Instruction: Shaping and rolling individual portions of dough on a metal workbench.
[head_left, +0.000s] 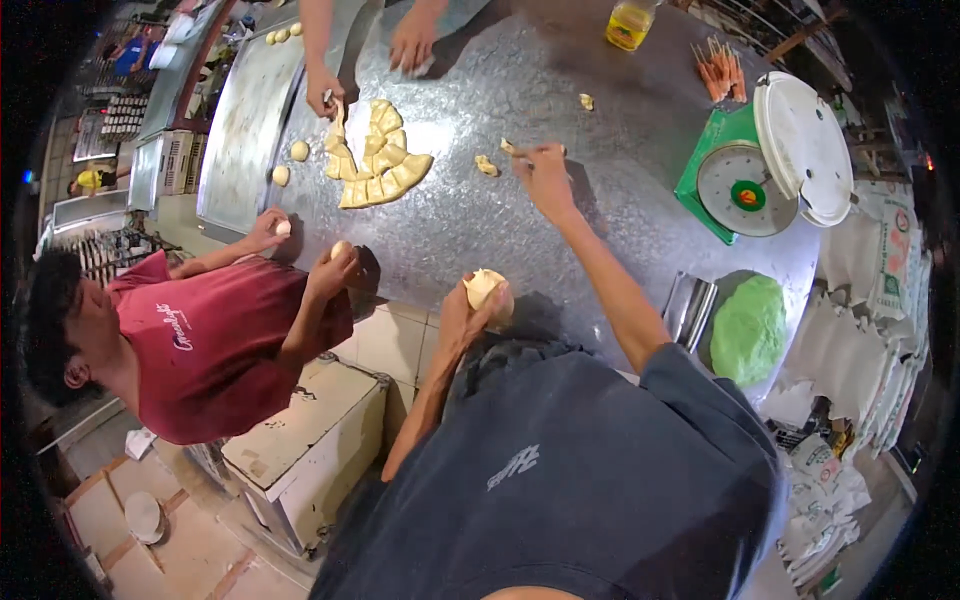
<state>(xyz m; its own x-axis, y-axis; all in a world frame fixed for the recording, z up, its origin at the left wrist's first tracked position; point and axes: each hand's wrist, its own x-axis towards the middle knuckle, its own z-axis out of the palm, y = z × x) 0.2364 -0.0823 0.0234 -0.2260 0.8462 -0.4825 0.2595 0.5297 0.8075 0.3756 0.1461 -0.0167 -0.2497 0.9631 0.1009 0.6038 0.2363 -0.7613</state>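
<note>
Left hand (460,318) cups dough (485,285); right hand (546,182) pinches scrap (507,146). Balls (300,151), ten o'clock, look finished; scored slab (402,179), eleven o'clock, apparently remains unshaped.

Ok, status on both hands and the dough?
Left hand cupping pale dough ball. Right hand over tabletop, beside small dough piece, grip unclear. Green dough off right, clear of both hands.

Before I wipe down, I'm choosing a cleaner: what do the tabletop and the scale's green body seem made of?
Tabletop: likely bare metal, worn sheen; grey, mottled, with bright glare. Green body: perhaps painted metal, smooth and evenly coloured; plastic is possible.
</note>
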